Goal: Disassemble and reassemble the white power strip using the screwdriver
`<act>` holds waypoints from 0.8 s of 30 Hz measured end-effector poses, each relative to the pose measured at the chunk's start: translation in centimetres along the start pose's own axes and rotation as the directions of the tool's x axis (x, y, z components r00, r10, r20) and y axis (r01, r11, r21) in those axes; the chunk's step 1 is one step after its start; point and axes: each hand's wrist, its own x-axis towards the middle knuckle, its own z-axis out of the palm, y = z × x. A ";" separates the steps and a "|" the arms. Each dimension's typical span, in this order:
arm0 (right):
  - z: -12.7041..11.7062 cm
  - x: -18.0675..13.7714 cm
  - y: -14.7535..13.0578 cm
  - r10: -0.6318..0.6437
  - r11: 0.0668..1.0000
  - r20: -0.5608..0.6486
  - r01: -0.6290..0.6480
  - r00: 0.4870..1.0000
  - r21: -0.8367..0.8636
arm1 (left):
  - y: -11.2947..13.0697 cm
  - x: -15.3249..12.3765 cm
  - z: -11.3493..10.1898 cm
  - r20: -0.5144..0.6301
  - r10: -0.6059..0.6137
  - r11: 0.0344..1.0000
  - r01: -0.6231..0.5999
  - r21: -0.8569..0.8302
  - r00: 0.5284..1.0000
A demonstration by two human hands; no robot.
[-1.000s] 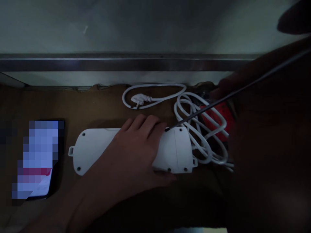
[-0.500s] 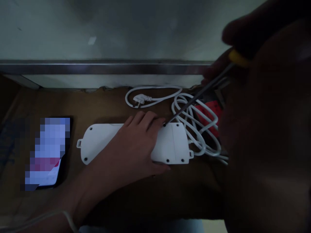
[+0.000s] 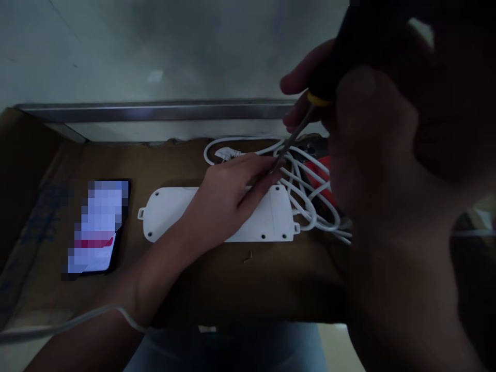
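Observation:
A white power strip (image 3: pixel 248 227) lies face down, its underside with dark screw holes facing up. My right hand (image 3: pixel 372 113) is wrapped round the dark handle of a screwdriver (image 3: pixel 296 133) with a yellow collar, its shaft slanting down to the left. My left hand (image 3: pixel 220 196) reaches across the strip, thumb and fingers pinched about the screwdriver's tip, above the strip's far edge. Whether a screw is at that tip I cannot make out. Two small screws (image 3: pixel 248 257) lie on the brown cardboard (image 3: pixel 302 274) in front of the strip.
A phone (image 3: pixel 98 227) with a lit, pixelated screen lies left of the strip. Behind and to the right are the white coiled cord (image 3: pixel 329 219), its plug (image 3: pixel 227 153) and a red item (image 3: pixel 320 170). A metal rail (image 3: pixel 174 111) runs along the back.
The screwdriver tip has lifted out of a hole at the strip's far edge. My left hand has let go of the strip and moved up to the tip. Two screws now show in front.

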 end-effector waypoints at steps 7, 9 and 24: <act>0.7 0.9 -0.1 -0.005 0.979 -0.181 -0.032 0.983 -0.203 | 0.2 0.7 0.0 -0.030 -0.125 0.992 0.126 0.023 0.992; 0.4 1.2 0.4 -0.043 0.992 -0.156 0.023 0.987 -0.125 | 0.3 1.2 -0.5 -0.021 -0.158 0.987 0.158 0.009 0.987; 0.4 0.7 1.0 -0.086 0.995 -0.171 0.074 0.982 -0.070 | 0.2 2.5 -0.6 -0.155 -0.090 0.982 0.062 -0.177 0.984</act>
